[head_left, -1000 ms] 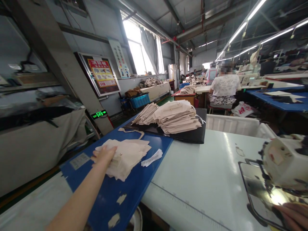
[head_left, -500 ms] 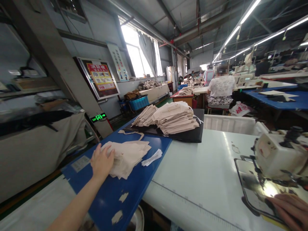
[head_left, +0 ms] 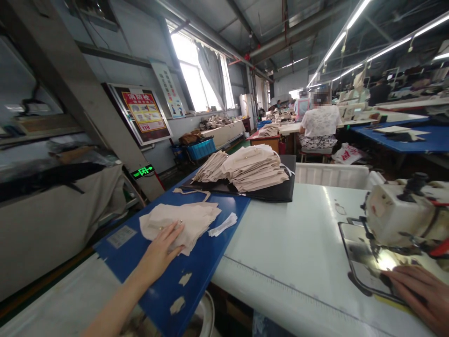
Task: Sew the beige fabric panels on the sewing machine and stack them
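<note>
Where the left hand point(head_left: 160, 252) rests, beige cloth point(head_left: 196, 219) runs lengthwise left to right.

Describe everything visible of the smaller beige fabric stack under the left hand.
The smaller stack of flat beige fabric pieces lies on a blue, smooth-looking board with worn patches. It looks matt and thin-layered, its right edges staggered and uneven. Small shiny, metal-looking spots show on top near the fingertips of the person's bare left hand, which rests on the near side and hides part of it. How many pieces it holds cannot be told.
</note>
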The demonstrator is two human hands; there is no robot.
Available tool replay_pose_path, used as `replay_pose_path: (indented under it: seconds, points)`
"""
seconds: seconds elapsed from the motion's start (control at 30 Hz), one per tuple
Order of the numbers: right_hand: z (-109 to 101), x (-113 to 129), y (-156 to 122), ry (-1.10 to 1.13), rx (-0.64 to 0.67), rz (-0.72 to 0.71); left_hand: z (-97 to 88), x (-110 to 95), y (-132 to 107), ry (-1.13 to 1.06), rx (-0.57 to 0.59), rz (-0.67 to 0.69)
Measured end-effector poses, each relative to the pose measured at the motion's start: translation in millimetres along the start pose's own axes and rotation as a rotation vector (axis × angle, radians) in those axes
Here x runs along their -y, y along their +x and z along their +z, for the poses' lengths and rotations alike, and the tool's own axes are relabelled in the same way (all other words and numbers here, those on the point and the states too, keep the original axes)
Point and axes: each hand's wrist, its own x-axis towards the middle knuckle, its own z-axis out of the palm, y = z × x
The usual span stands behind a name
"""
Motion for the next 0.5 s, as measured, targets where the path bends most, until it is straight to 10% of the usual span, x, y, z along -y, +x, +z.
replay_pose_path:
  seconds: [0.3, 0.5]
  points:
    - [7, -3, -12, 0.184, 0.074, 0.126, -39.2, -19, 17, -0.409, 0.156, -0.368]
    - [12, -2, -17, 0.216, 0.094, 0.211, -59.8, -25, 31, -0.439, -0.054, -0.723]
